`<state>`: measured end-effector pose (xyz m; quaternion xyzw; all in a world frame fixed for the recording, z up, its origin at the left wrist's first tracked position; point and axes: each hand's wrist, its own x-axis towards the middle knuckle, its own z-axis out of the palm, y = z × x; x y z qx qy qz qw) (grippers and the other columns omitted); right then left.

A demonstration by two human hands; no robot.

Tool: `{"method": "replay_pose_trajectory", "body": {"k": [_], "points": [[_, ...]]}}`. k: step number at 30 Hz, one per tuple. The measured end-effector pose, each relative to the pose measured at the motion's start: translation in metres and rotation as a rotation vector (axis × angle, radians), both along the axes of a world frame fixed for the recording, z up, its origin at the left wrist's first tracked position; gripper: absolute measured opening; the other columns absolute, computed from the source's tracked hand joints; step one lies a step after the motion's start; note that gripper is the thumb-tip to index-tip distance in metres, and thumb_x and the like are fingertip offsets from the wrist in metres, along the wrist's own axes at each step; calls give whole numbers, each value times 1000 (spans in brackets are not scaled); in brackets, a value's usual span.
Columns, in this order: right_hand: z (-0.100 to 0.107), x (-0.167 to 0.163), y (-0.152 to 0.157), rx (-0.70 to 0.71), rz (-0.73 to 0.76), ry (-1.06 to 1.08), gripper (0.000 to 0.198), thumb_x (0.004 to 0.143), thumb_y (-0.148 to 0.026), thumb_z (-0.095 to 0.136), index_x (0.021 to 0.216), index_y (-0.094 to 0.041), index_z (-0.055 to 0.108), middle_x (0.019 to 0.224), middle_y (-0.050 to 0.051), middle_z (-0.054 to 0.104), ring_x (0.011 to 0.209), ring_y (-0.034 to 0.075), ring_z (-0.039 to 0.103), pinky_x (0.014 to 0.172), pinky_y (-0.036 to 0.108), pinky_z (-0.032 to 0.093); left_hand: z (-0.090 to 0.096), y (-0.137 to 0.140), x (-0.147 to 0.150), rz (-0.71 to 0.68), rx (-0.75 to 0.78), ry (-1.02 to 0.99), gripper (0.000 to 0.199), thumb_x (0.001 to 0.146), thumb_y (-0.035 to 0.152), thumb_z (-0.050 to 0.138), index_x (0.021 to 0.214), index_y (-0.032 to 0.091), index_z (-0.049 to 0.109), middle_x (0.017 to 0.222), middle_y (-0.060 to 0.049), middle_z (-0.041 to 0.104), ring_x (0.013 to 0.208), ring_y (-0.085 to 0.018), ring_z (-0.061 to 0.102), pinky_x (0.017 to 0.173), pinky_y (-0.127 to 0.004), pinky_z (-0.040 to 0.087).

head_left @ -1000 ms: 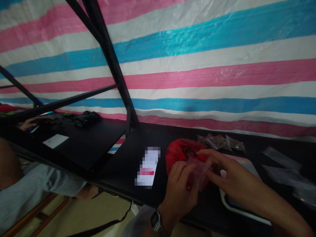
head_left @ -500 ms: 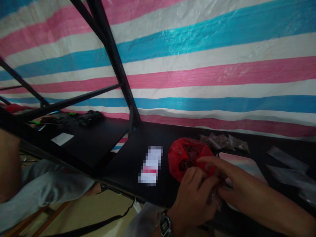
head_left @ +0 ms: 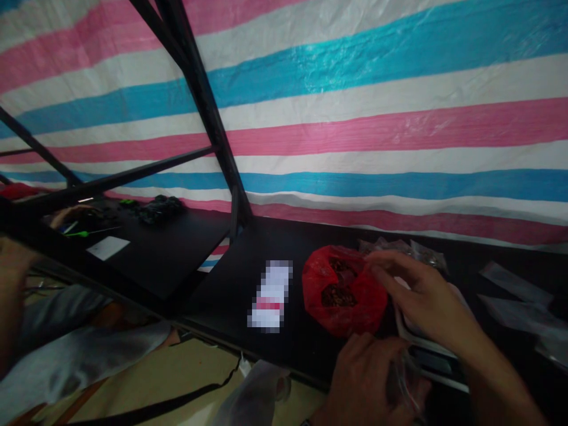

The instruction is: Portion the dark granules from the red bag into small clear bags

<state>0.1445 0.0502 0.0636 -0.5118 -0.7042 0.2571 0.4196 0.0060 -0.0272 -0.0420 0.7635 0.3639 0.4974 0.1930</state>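
A red plastic bag (head_left: 317, 302) lies open on the black table, with many small brownish pieces (head_left: 339, 296) inside. My right hand (head_left: 419, 290) is at the bag's right edge, its fingertips pinched together; whether they grip the bag or a small piece is hidden. Lower down, my left hand (head_left: 366, 376) is closed around a clear plastic bag (head_left: 403, 378), its mouth facing right. Partly beneath my right forearm sits a white digital scale (head_left: 437, 362) with a dark display.
Filled clear bags (head_left: 428, 254) lie behind the scale, and flat clear bags (head_left: 515, 310) at the right. A blurred-out white and red item (head_left: 270, 296) is left of the red bag. A black metal frame (head_left: 213, 130) rises at left; another person's arm (head_left: 15, 266) shows beyond.
My left hand has moved down towards me with the clear bag, apart from my right hand. My right hand has shifted slightly up and right, uncovering more of the red bag and the scale's display.
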Motion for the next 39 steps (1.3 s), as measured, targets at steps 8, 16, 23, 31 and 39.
{"method": "replay_pose_trajectory", "body": {"k": [8,16,23,31,39], "points": [[-52,-30,37,-111,-72,-511,21,95,-20,63,109,-18,78,119,14,80,115,33,71,105,50,50,-12,-8,-12,378,-454,-103,33,85,28,71,117,25,68,102,-10,78,91,-30,74,81,-44,58],[-37,-18,27,-79,119,-490,28,79,-5,65,96,-23,79,110,6,82,114,29,70,105,47,49,1,-5,-21,247,-493,-83,34,79,23,75,113,25,71,98,-8,77,87,-27,72,78,-38,57],[-29,-16,15,-95,175,-466,21,86,-13,68,98,-24,81,107,6,83,109,29,72,100,43,51,14,4,-23,204,-590,-177,21,89,23,68,110,24,72,101,-8,76,92,-27,73,82,-39,56],[-24,-17,6,-157,24,-667,14,89,-19,69,100,-22,77,108,11,79,106,31,72,90,41,50,20,6,-25,344,-521,-156,21,88,26,70,108,26,75,102,-10,77,97,-32,72,86,-46,57],[-26,-33,7,-268,79,-505,15,88,-18,70,100,-23,77,105,8,82,102,27,74,87,37,49,23,19,-26,158,-562,-348,14,94,25,64,107,21,67,88,-2,72,76,-16,67,71,-26,52]]}}
